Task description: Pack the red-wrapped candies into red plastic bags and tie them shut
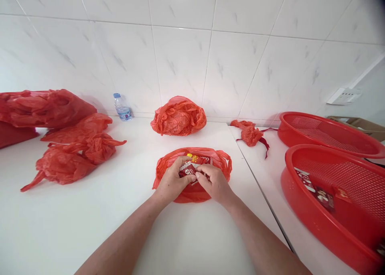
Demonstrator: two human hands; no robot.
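An open red plastic bag (188, 197) lies on the white table in front of me, its rim spread wide. Inside its mouth are several small printed packets, one of them a red and yellow packet (197, 158). Over the bag, my left hand (173, 178) and my right hand (214, 182) come together around a dark red packet with white print (189, 170). My left thumb and fingers pinch its left side. The fingers of my right hand are closed at its right edge, and their tips partly cover it.
Another red bag (179, 116) sits by the tiled wall. Knotted red bags (66, 162) lie left, near a water bottle (122, 108). On the right are a crumpled bag (251, 134), a red basket (300, 199) holding several packets, and a second basket (319, 134) behind it.
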